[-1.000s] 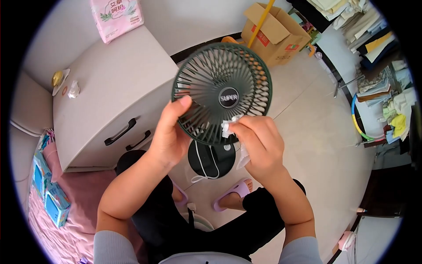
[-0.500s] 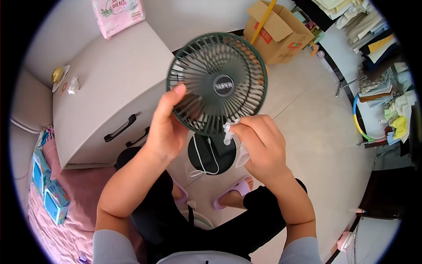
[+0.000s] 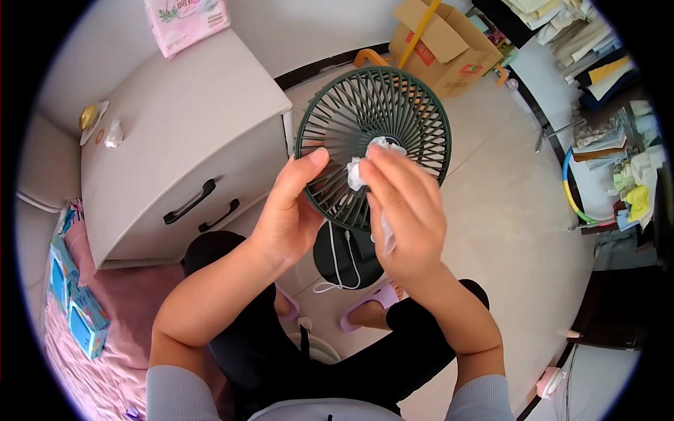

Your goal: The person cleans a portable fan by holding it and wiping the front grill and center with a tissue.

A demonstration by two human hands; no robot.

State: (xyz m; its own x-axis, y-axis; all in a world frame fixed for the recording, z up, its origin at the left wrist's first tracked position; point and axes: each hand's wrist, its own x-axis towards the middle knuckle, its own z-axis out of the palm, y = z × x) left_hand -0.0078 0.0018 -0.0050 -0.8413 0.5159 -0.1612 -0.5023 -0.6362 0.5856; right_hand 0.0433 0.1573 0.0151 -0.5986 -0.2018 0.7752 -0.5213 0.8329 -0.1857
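Observation:
A dark green round fan grille (image 3: 344, 105) is held up in front of me, the cage of a small fan. My left hand (image 3: 291, 203) grips its left rim, thumb on the front, fingers behind and partly hidden. My right hand (image 3: 407, 210) is closed on a crumpled white tissue (image 3: 357, 174), which lies against the middle of the grille and covers most of the round badge. Below the grille is the fan's dark round base (image 3: 337, 263), with a white cable (image 3: 333, 256) looped across it.
A pale cabinet (image 3: 175, 91) with black handles stands at left, bearing a pink packet (image 3: 186, 28) and a crumpled tissue (image 3: 114, 133). Behind the fan is an open cardboard box (image 3: 449, 52). Blue packs (image 3: 86, 323) lie on the pink bed cover (image 3: 140, 302). Folded clothes (image 3: 604, 147) are at right.
The fan has shifted right and slightly down, and its grille is turned. My right hand has moved the tissue from the lower rim up to the centre. My left hand keeps its hold.

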